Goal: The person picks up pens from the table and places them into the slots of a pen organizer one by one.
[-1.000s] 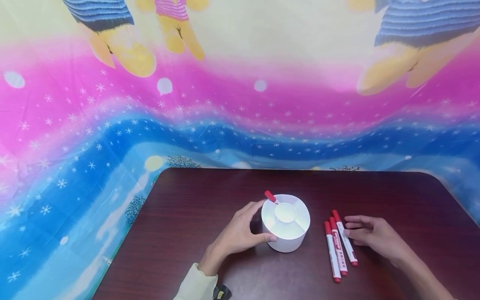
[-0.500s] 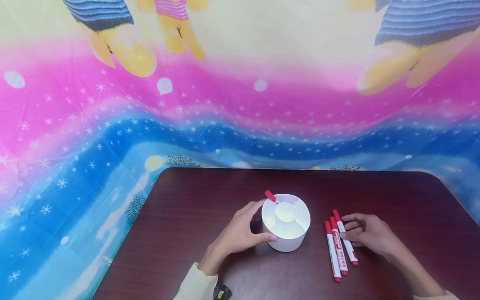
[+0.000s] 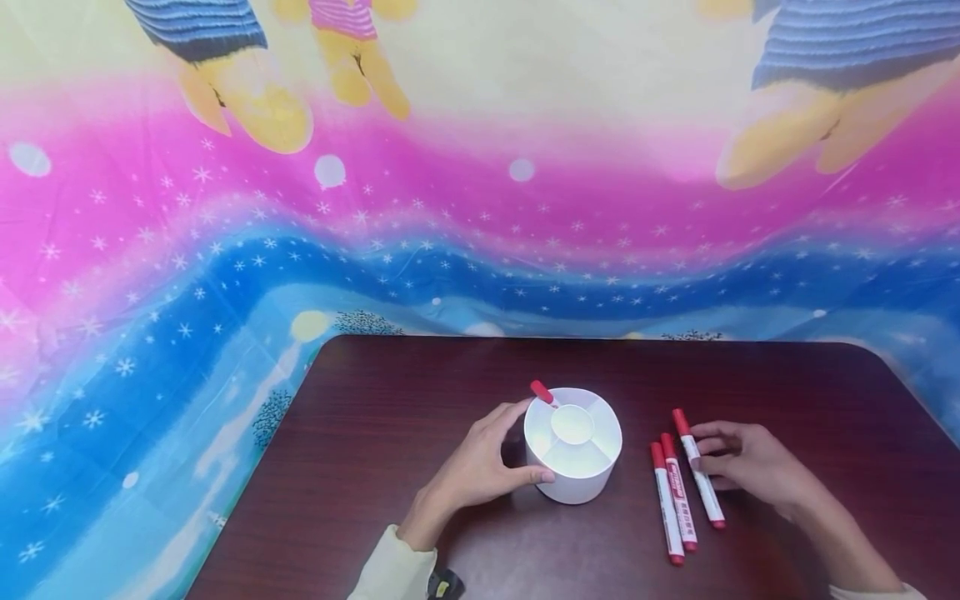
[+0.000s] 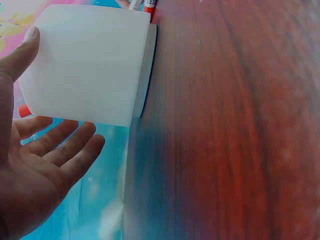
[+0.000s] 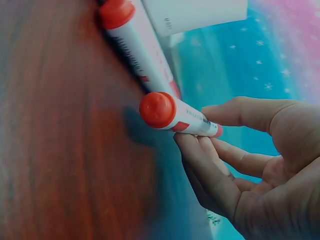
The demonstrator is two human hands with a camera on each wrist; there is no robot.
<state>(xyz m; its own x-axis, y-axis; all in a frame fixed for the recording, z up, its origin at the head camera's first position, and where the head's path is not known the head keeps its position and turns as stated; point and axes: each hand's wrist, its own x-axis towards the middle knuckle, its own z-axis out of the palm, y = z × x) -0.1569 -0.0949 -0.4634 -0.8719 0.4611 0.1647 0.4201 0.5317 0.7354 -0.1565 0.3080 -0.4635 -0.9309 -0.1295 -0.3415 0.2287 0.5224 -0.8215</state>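
Red-capped marker, white-barrelled and slim, is pinched between the thumb and fingers of the right hand, to the right of two more such pens. Seen from the right wrist, its near end is a round, smooth red plug; beside it the barrel bears a solid red block and a line of dark print too blurred to read.

Of the two others lying side by side on the counter, the middle marker turns its label up: a red panel with pale lettering, then a column of Chinese characters, all too small to make out surely. The outer marker shows mostly plain white barrel, with red at both ends.

A white round holder, smooth and plastic-looking, stands upright on the counter to the left of the pens. Thin walls run out from its central round cup, dividing the ring around it. A fourth marker leans in the rear left part, red end over the rim. The left hand grips the holder, thumb at the front, fingers behind. Dark reddish wood grain streaks the counter; behind hangs a creased cloth printed with snowflakes.
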